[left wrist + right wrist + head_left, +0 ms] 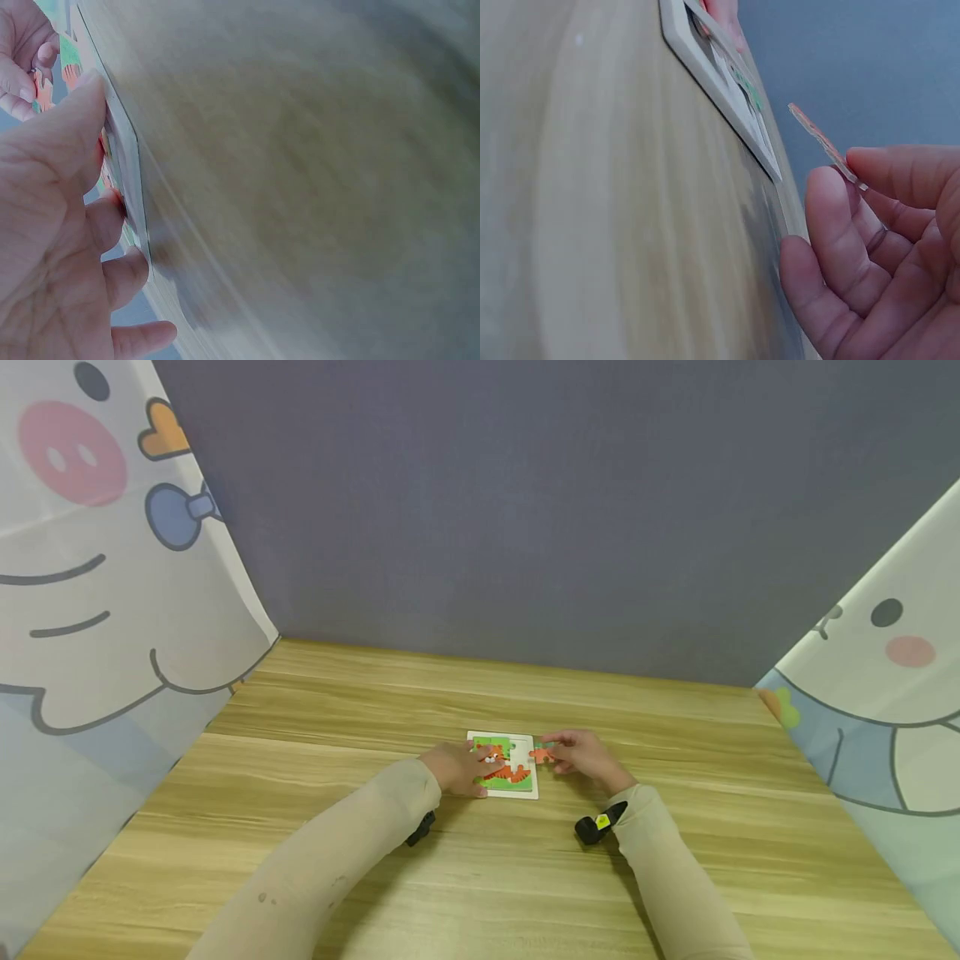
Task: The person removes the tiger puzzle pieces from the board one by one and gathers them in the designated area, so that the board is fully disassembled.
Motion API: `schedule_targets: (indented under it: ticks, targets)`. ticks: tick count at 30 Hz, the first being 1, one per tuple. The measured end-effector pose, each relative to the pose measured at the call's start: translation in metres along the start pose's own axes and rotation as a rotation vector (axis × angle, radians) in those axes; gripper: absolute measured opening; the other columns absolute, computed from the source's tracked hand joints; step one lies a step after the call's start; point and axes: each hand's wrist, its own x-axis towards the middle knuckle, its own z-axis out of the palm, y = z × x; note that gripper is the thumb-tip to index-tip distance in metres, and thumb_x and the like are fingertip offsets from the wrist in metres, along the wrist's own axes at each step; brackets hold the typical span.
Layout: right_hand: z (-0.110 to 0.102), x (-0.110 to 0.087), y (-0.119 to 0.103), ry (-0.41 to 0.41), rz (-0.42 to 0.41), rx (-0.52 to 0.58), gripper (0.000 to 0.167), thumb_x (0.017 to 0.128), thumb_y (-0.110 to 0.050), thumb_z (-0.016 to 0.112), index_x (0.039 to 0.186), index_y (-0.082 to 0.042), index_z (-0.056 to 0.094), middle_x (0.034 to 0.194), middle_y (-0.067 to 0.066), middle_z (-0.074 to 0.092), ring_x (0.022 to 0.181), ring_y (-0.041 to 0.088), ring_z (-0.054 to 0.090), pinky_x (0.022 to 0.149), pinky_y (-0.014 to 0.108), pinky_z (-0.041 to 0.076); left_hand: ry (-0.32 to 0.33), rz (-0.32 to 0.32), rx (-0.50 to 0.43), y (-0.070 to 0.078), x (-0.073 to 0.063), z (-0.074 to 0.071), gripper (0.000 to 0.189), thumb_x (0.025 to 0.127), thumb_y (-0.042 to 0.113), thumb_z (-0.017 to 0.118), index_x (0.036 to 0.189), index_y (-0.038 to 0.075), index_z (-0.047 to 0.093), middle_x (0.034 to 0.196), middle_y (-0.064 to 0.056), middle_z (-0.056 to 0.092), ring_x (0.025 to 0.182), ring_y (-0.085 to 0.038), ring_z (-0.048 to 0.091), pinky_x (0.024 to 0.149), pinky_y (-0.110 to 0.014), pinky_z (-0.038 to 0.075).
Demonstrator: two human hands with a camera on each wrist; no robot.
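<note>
Square white-rimmed tray (521,752) is set at lower centre of frame on wood-grained table (480,877); part-filled with flat, green-and-orange tiger puzzle pieces (517,783). Tray is touched by left hand (457,767), fingers spread. Thin, knobbed reddish piece (542,755) is pinched by right hand (588,756), at tray's right edge.

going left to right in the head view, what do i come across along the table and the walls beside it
Pink snout on the left wall panel → left hand → white-framed tiger puzzle → loose puzzle piece → right hand → pink cheek on the right wall panel.
</note>
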Motion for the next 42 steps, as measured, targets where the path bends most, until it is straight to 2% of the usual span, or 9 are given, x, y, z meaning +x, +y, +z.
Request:
schedule_targets:
  ticks: [6, 11, 15, 19, 25, 26, 31, 37, 42]
  targets:
    - [-0.009, -0.002, 0.003, 0.028, -0.023, -0.062, 0.031, 0.096, -0.005, 0.055, 0.124, 0.009, 0.059, 0.089, 0.004, 0.064, 0.062, 0.010, 0.054, 0.061, 0.025, 0.051, 0.004, -0.003, -0.011, -0.002, -0.001, 0.000, 0.062, 0.096, 0.052, 0.045, 0.152, 0.040, 0.022, 0.159, 0.010, 0.016, 0.144, -0.016, 0.017, 0.087, -0.033, 0.049]
    - [-0.018, -0.005, 0.006, 0.033, -0.043, -0.095, 0.031, 0.097, -0.005, 0.053, 0.124, 0.009, 0.059, 0.078, -0.001, 0.059, 0.057, 0.009, 0.044, 0.056, 0.024, 0.044, 0.015, 0.007, -0.012, -0.002, 0.000, 0.002, 0.061, 0.096, 0.052, 0.045, 0.152, 0.040, 0.023, 0.159, 0.010, 0.017, 0.144, -0.017, 0.018, 0.095, -0.036, 0.046]
    - [-0.025, -0.007, 0.006, 0.031, -0.051, -0.084, 0.032, 0.097, -0.004, 0.051, 0.125, 0.010, 0.057, 0.077, -0.002, 0.058, 0.057, 0.008, 0.044, 0.055, 0.023, 0.042, 0.014, 0.008, -0.006, -0.003, 0.001, 0.002, 0.061, 0.096, 0.052, 0.045, 0.152, 0.041, 0.023, 0.159, 0.010, 0.017, 0.144, -0.017, 0.018, 0.095, -0.036, 0.046]
    - [-0.030, -0.010, 0.008, 0.035, -0.065, -0.088, 0.033, 0.096, -0.005, 0.052, 0.125, 0.011, 0.056, 0.080, -0.004, 0.060, 0.059, 0.006, 0.045, 0.057, 0.020, 0.044, 0.006, -0.004, 0.003, -0.003, 0.000, 0.002, 0.061, 0.096, 0.053, 0.044, 0.152, 0.041, 0.022, 0.159, 0.011, 0.016, 0.144, -0.016, 0.018, 0.089, -0.033, 0.049]
    - [-0.038, -0.020, 0.017, 0.052, -0.043, -0.094, 0.035, 0.097, -0.005, 0.052, 0.126, 0.013, 0.054, 0.074, -0.005, 0.057, 0.058, 0.006, 0.045, 0.057, 0.021, 0.043, 0.007, 0.010, 0.014, 0.001, 0.001, 0.000, 0.062, 0.095, 0.055, 0.044, 0.152, 0.042, 0.021, 0.158, 0.012, 0.016, 0.144, -0.014, 0.018, 0.071, -0.026, 0.050]
    - [-0.040, -0.021, 0.018, 0.050, -0.041, -0.095, 0.035, 0.097, -0.005, 0.052, 0.127, 0.014, 0.053, 0.073, -0.005, 0.055, 0.057, 0.007, 0.044, 0.056, 0.021, 0.042, 0.009, 0.014, 0.015, 0.002, 0.002, 0.000, 0.063, 0.095, 0.055, 0.044, 0.152, 0.042, 0.021, 0.158, 0.012, 0.016, 0.144, -0.014, 0.018, 0.070, -0.027, 0.050]
    - [-0.046, -0.024, 0.022, 0.034, -0.055, -0.097, 0.037, 0.097, -0.006, 0.052, 0.128, 0.015, 0.051, 0.071, -0.005, 0.053, 0.055, 0.006, 0.040, 0.055, 0.022, 0.040, 0.007, 0.007, 0.028, 0.003, 0.003, 0.000, 0.063, 0.095, 0.055, 0.044, 0.152, 0.042, 0.020, 0.159, 0.012, 0.015, 0.144, -0.015, 0.018, 0.084, -0.030, 0.050]
    - [-0.052, -0.025, 0.023, 0.042, -0.036, -0.091, 0.039, 0.098, -0.006, 0.050, 0.130, 0.015, 0.049, 0.069, -0.003, 0.050, 0.053, 0.007, 0.037, 0.054, 0.022, 0.037, 0.006, -0.011, 0.029, 0.001, 0.002, 0.000, 0.064, 0.095, 0.054, 0.044, 0.152, 0.043, 0.018, 0.159, 0.013, 0.013, 0.144, -0.013, 0.017, 0.065, -0.025, 0.048]
    - [-0.055, -0.026, 0.023, 0.038, -0.024, -0.110, 0.038, 0.098, -0.008, 0.051, 0.129, 0.014, 0.050, 0.074, -0.004, 0.053, 0.054, 0.007, 0.039, 0.053, 0.022, 0.038, 0.012, -0.017, 0.010, 0.000, 0.000, 0.000, 0.064, 0.094, 0.054, 0.045, 0.151, 0.043, 0.020, 0.158, 0.014, 0.014, 0.144, -0.013, 0.018, 0.070, -0.026, 0.049]
